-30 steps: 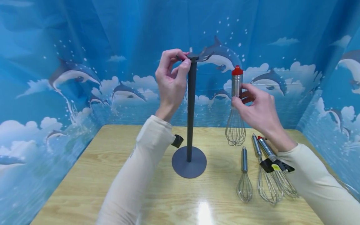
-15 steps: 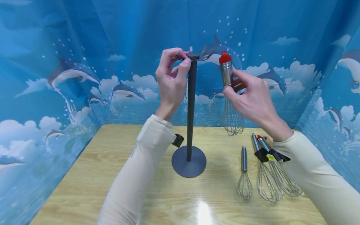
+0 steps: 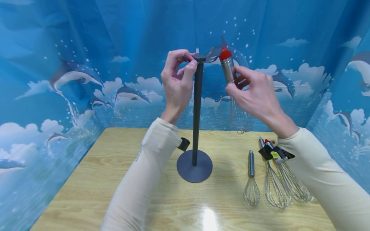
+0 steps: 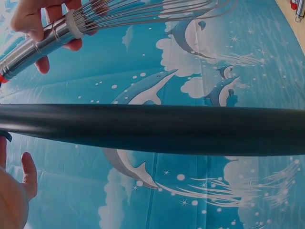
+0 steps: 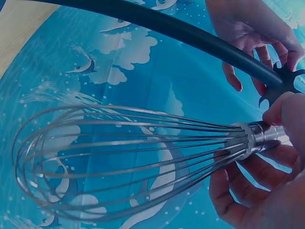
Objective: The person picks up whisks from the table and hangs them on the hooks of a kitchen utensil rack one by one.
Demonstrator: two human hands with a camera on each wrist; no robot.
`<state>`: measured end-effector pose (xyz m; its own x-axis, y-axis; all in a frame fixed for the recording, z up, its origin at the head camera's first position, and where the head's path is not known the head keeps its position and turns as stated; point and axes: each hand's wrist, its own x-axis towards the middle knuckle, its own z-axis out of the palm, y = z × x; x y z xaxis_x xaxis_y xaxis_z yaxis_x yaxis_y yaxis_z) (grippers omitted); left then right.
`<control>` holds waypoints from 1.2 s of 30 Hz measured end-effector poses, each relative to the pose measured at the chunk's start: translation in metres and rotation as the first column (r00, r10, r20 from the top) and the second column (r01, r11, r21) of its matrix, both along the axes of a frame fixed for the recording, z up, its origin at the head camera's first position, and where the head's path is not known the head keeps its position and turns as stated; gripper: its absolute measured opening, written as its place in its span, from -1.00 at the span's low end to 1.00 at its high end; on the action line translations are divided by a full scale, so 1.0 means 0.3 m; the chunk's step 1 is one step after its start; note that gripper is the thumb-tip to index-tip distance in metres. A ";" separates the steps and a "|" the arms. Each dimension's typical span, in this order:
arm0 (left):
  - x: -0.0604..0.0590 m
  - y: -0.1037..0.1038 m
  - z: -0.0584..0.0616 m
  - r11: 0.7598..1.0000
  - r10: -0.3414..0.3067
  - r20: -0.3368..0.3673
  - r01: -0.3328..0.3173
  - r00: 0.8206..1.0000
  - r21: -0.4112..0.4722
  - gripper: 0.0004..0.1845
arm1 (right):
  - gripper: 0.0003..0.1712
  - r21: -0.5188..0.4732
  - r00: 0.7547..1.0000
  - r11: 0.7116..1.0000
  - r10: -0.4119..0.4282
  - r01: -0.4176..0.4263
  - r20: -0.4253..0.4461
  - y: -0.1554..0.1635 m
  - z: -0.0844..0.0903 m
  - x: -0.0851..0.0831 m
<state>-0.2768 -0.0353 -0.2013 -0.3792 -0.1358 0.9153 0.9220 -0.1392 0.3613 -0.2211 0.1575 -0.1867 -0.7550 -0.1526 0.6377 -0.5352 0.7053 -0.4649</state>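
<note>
The left hand (image 3: 177,84) is raised at the top of a dark grey utensil stand (image 3: 196,112), its grip closed in a pinch, thumb and fingertips curled round one of the short hook arms of the slotted crown at the head of the pole. The stand is upright on its round base, set on the wooden bench (image 3: 86,192).

The right hand (image 3: 254,96) holds a red-capped whisk (image 3: 228,69) by its steel handle, fingers and thumb wrapped tight round the lower handle near the collar where the wires begin. The whisk is in the air, almost upright and slightly tilted, red cap up and just beside the right-hand hooks of the crown; whether cap and hook touch cannot be told. Its wire balloon hangs below the hand, well above the bench.

Three more whisks lie on the bench to the right of the stand's base: a small whisk (image 3: 251,183) nearest the base, then two larger whisks (image 3: 281,187) side by side, their handles partly hidden by the right wrist.
</note>
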 end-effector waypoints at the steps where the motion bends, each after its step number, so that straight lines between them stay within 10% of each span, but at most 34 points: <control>1: 0.001 0.001 0.000 1.000 -0.001 0.000 0.001 1.000 0.000 -0.77 | -0.68 0.007 1.000 1.000 0.000 0.000 -0.003 0.002 0.001 -0.001; 17: 0.005 0.008 -0.002 1.000 0.025 0.012 -0.025 1.000 -0.013 -0.78 | -0.64 0.118 0.999 0.992 0.040 -0.040 0.003 -0.004 -0.014 -0.005; 36: 0.024 0.009 -0.014 0.991 -0.027 0.058 0.020 0.998 0.130 -0.79 | -0.44 -0.122 0.965 0.986 0.141 -0.117 0.220 -0.075 -0.102 -0.013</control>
<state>-0.2695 -0.0325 -0.2054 -0.4366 -0.2416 0.8666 0.8955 -0.2094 0.3928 -0.2251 0.1350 -0.2174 -0.8602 -0.1986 0.4697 -0.4900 0.5769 -0.6534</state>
